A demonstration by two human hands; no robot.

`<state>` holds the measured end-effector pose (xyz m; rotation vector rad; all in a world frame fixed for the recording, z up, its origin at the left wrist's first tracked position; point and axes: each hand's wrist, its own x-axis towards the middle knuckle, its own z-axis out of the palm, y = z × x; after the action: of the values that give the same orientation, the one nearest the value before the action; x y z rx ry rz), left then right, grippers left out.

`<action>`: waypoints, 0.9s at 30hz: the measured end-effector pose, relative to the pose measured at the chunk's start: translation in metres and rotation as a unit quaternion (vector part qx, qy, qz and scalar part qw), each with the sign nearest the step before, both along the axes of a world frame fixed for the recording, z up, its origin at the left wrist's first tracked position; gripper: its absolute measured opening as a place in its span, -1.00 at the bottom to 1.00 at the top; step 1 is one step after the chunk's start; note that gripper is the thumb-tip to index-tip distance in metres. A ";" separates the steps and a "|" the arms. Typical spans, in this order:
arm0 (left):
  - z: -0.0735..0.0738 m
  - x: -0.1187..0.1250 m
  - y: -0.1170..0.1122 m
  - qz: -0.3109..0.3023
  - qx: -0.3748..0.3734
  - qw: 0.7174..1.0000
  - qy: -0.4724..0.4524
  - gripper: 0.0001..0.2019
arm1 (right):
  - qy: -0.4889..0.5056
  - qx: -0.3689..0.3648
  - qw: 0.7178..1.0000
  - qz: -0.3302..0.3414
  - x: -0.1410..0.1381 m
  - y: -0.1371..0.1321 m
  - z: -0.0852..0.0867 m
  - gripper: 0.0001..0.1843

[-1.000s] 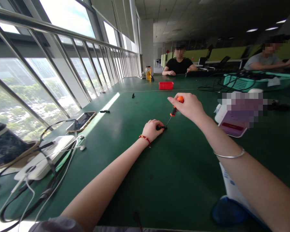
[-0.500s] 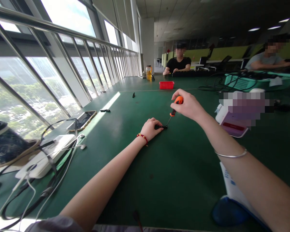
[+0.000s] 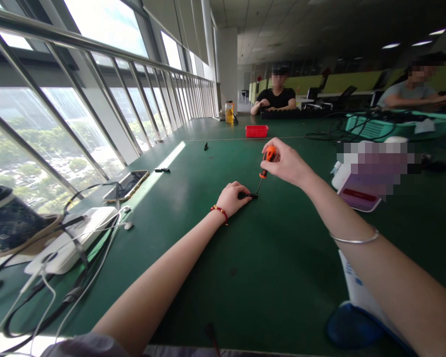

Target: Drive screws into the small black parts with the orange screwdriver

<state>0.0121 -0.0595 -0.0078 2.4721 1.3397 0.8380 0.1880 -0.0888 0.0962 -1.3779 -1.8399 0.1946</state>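
My left hand (image 3: 232,197) is closed on a small black part (image 3: 251,196), pressing it against the green table (image 3: 208,238). Most of that part is hidden by the fingers, so its kind is unclear. In my right hand (image 3: 285,159) is an orange and black screwdriver (image 3: 270,154), gripped by its handle. Its thin shaft points down, and the tip meets the right end of the black part. The screwdriver leans slightly, with its handle up and to the right.
Two small black pieces lie beyond my left hand, one nearer (image 3: 162,170) and one farther (image 3: 205,147). A red tray (image 3: 256,131) stands farther back. Left are a phone (image 3: 127,186) and a white power strip (image 3: 72,238) with cables. A teal basket (image 3: 371,128) stands right; a person (image 3: 277,96) sits opposite.
The screwdriver has become more upright, its handle shifting slightly left and down with my right hand. My left hand stays in place. The person opposite has raised a hand.
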 end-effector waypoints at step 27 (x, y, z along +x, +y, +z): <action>-0.001 0.000 0.000 0.003 -0.005 1.000 -0.026 -0.86 | -0.014 0.004 0.997 -0.073 0.005 0.000 0.003 -0.82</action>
<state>0.0120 -0.0599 -0.0087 2.4213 1.3314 0.8886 0.1929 -0.0893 0.0988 -1.5089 -1.7513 0.0929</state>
